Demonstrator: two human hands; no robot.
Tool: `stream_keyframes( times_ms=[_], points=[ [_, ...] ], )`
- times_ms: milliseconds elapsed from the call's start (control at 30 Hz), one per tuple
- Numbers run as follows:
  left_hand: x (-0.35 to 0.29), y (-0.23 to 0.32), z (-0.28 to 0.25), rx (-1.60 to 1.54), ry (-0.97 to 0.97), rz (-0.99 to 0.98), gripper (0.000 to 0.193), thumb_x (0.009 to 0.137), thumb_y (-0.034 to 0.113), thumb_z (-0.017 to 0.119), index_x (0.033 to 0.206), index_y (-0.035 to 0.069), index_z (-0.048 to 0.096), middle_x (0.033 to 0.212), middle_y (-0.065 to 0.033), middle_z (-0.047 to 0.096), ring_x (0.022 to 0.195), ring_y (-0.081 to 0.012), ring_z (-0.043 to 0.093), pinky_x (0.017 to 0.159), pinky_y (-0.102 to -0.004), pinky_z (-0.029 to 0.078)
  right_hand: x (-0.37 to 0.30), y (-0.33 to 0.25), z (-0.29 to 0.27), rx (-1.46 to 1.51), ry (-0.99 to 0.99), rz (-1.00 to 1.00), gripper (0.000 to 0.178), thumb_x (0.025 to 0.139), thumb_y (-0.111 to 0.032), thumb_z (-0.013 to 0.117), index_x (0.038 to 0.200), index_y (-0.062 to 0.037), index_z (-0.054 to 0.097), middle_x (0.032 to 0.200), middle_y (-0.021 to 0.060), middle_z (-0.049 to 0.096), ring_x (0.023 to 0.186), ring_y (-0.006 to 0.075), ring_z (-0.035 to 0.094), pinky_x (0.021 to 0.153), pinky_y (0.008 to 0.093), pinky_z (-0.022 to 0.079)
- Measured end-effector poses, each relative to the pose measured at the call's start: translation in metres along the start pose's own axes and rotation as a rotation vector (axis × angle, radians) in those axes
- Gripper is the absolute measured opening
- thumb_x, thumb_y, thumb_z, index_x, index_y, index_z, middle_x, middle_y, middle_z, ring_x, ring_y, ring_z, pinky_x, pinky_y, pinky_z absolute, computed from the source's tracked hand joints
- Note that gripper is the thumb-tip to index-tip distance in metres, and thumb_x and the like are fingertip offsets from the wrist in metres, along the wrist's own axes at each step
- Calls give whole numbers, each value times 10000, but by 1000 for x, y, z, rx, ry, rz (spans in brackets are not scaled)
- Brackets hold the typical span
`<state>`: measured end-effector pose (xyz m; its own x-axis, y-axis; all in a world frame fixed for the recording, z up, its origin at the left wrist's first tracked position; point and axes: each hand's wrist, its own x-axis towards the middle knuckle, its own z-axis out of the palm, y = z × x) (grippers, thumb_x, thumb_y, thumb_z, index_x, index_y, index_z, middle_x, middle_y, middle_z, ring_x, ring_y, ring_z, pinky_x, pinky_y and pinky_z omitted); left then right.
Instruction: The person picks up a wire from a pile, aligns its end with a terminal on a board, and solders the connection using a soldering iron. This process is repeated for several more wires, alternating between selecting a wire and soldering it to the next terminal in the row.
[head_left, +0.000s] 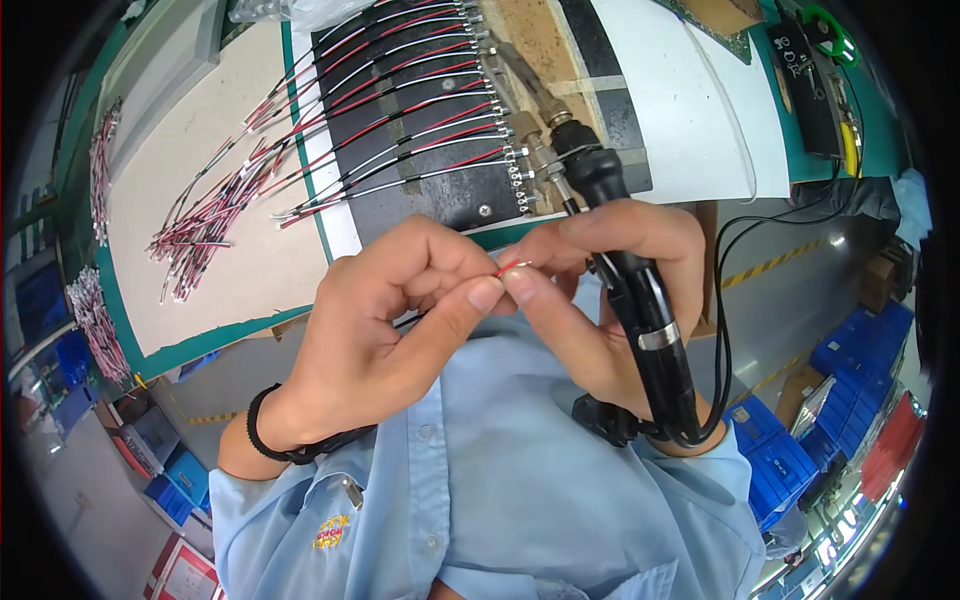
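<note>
My left hand (390, 320) pinches a thin red wire (510, 267) between thumb and forefinger, close in front of my light blue shirt. My right hand (610, 300) meets it at the fingertips, touching the same wire end, while its palm and other fingers grip a black soldering iron (640, 300) that points up toward the bench. The iron's tip (560, 120) lies near a row of red, white and black wires (400, 110) laid on a black jig (460, 195). A black cord (725, 330) loops from the iron's handle.
A bundle of finished wires (200, 225) lies on the beige mat (230, 270) at left. More wire bundles (95, 320) sit at the bench's left edge. A white sheet (680, 110) covers the right of the bench. Blue crates (860, 350) stand on the floor.
</note>
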<state>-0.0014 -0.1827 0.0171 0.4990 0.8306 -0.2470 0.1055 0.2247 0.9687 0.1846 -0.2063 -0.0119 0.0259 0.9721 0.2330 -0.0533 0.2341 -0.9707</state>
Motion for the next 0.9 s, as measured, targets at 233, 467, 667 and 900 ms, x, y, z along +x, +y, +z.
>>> stream_keyframes(
  times_ms=[233,467,667,900],
  points=[
    [-4,-7,13,-220,197,-18,111,1005,108,570,1023,7,527,870,-58,678,672,-36,559,593,-186,450,-4,-5,-5,-280,-112,-264,401,745,96,768,1068,-57,586,882,132,694,746,184,674,594,286,518],
    [-5,-11,14,-201,235,84,61,984,48,589,1001,-1,557,836,-23,638,670,-21,536,586,-171,426,-13,1,-1,-202,-6,-241,322,741,62,775,1005,-58,637,917,127,724,715,175,678,564,232,474],
    [-9,-13,7,-43,162,141,58,950,35,642,971,-5,606,805,-5,626,664,-11,491,558,-165,384,-14,-2,8,36,77,53,375,784,65,766,1070,-23,540,955,91,687,792,106,681,588,210,501],
    [-10,-3,4,163,150,24,76,947,48,649,962,-11,604,789,-5,633,664,-19,496,571,-186,390,-8,-3,8,-249,36,-63,318,780,78,763,1031,-11,588,923,92,684,759,109,677,594,227,514]
  ],
)
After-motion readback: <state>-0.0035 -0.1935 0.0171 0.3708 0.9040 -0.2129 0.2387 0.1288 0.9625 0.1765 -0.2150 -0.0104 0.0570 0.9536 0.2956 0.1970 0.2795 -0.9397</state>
